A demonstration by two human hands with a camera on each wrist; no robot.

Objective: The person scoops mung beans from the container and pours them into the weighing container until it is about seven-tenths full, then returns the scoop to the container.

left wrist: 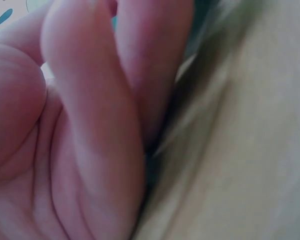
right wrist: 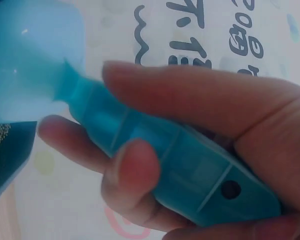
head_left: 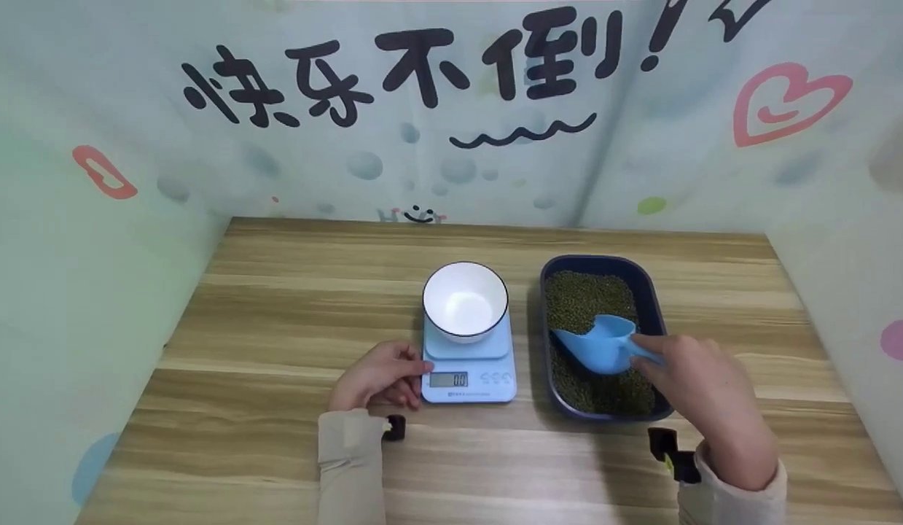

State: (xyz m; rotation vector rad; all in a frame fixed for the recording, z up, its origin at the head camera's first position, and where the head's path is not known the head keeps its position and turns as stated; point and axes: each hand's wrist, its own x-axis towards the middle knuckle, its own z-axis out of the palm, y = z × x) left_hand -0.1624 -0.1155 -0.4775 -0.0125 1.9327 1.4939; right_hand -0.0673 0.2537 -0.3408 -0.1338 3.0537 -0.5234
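Observation:
My right hand (head_left: 713, 386) grips the handle (right wrist: 180, 165) of a light-blue scoop (head_left: 604, 346), fingers and thumb curled round it. The scoop is over a dark-blue tray (head_left: 662, 343) of small green beans (head_left: 589, 299); no beans show in its visible inside. On the left, my left hand (head_left: 382, 375) holds the left edge of a light-blue kitchen scale (head_left: 469, 394), thumb tip on the edge beside the display, which reads 0.0. A white bowl (head_left: 466, 299) with a dark rim stands on the scale's platform. In the left wrist view, bent fingers (left wrist: 95, 110) hide the scale.
Scale and tray stand side by side on a wood-grain table (head_left: 276, 313), with a narrow strip of tabletop between them. A printed curtain (head_left: 313, 168) with dark lettering hangs behind the table and along both sides.

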